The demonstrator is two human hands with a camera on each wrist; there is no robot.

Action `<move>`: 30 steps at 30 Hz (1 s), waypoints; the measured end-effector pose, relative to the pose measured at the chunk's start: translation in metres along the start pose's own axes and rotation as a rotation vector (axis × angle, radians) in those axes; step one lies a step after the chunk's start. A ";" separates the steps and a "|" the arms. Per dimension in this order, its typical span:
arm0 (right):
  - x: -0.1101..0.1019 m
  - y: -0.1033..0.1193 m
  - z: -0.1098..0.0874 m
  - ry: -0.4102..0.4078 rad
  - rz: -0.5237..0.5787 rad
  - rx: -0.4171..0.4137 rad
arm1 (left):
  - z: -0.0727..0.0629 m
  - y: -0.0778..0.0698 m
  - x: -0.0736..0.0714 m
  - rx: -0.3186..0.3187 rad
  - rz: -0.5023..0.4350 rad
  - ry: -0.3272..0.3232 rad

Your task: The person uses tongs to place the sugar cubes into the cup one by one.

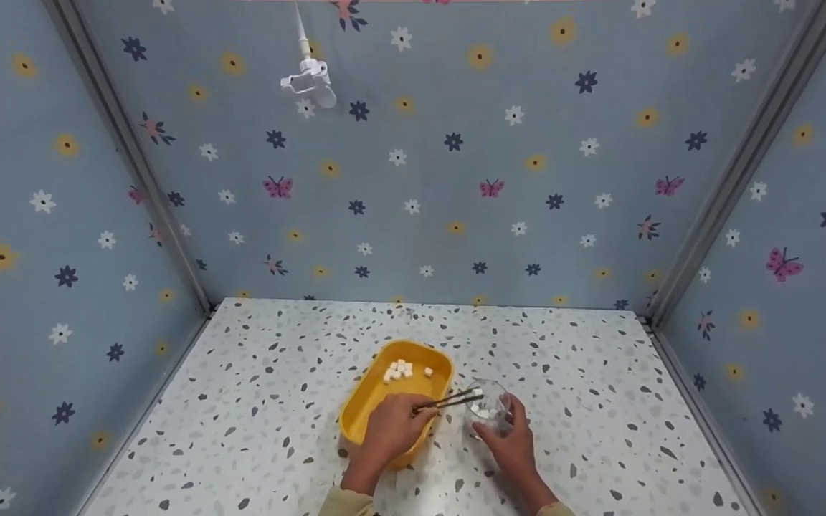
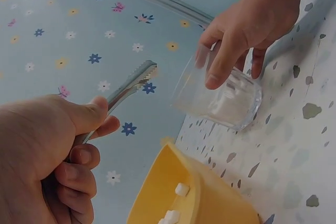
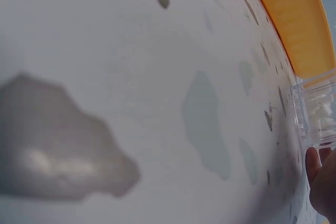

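Observation:
My left hand [image 1: 397, 424] grips a pair of metal tongs [image 1: 449, 401] with serrated ends. The tongs reach rightward over the mouth of a clear drinking glass [image 2: 190, 94], and in the head view a white cube [image 1: 477, 392] shows right by their tips. Fingers and thumb of my right hand [image 1: 515, 443] hold the glass around its side; it leans toward the tongs in the left wrist view. White cubes lie inside it. Under my left forearm stands a yellow tray [image 1: 357, 403] with several small white cubes [image 1: 397, 370] at its far end and one cube [image 1: 428, 372] apart from them.
The speckled white tabletop [image 1: 255, 401] spreads around the tray and glass. Flower-patterned blue walls [image 1: 413, 158] close it in at the back and both sides, with grey posts [image 1: 743, 158] at the corners. A white clip-like holder [image 1: 310, 80] hangs at the upper back.

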State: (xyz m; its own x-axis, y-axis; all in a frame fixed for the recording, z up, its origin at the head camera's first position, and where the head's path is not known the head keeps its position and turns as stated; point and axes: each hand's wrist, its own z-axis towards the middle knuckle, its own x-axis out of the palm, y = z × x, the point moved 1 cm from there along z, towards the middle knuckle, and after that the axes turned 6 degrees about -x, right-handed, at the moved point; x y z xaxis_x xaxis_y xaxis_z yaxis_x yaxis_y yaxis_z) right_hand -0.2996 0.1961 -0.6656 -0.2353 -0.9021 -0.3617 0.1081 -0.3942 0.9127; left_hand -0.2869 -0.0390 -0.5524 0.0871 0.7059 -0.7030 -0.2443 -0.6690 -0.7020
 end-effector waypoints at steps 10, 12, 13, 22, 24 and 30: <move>-0.002 0.000 -0.002 0.011 0.019 -0.003 | 0.008 -0.008 0.014 0.013 0.076 -0.038; -0.002 0.001 -0.002 0.013 0.022 -0.005 | 0.011 -0.009 0.014 0.016 0.091 -0.029; -0.002 0.001 -0.002 0.014 0.025 -0.005 | 0.011 -0.009 0.015 0.016 0.098 -0.021; -0.001 0.000 -0.004 0.019 0.009 0.042 | 0.013 -0.007 0.018 0.008 0.104 0.015; -0.001 -0.001 -0.004 0.018 0.008 0.050 | 0.012 -0.006 0.018 0.009 0.103 0.006; -0.002 0.000 -0.001 0.015 0.025 0.023 | 0.010 0.000 0.010 -0.031 0.107 -0.100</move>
State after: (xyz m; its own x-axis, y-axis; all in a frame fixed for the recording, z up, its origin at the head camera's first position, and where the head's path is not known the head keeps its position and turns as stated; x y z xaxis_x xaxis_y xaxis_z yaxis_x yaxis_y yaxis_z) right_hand -0.2977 0.1973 -0.6650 -0.2178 -0.9144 -0.3411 0.0911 -0.3670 0.9258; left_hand -0.2959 -0.0295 -0.5576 -0.0352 0.6488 -0.7601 -0.2171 -0.7474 -0.6279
